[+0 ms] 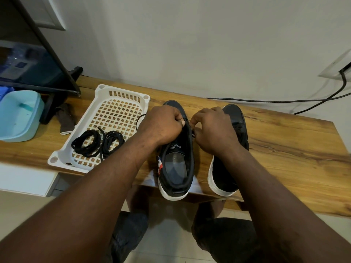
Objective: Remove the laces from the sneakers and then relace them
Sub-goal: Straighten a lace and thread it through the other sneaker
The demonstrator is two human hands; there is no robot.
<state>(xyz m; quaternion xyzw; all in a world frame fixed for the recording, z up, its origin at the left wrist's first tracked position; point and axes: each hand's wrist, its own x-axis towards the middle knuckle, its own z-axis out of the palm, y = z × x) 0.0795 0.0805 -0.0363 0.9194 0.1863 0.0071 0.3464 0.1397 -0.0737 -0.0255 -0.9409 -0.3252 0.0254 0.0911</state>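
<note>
On the wooden table (284, 141): everything is set out in a row.
White basket (145, 97): two coiled laces (80, 149) are kept inside.
Left hand (161, 124): fingers are curled round the left sneaker (176, 168).
Right hand (214, 130): a lace end (193, 132) is pinched at that shoe.
Right sneaker (224, 177): stood just beside.

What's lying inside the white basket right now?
Two coiled black laces lie at the near end of the white basket. The left forearm covers its near right corner, so anything there is hidden.
</note>
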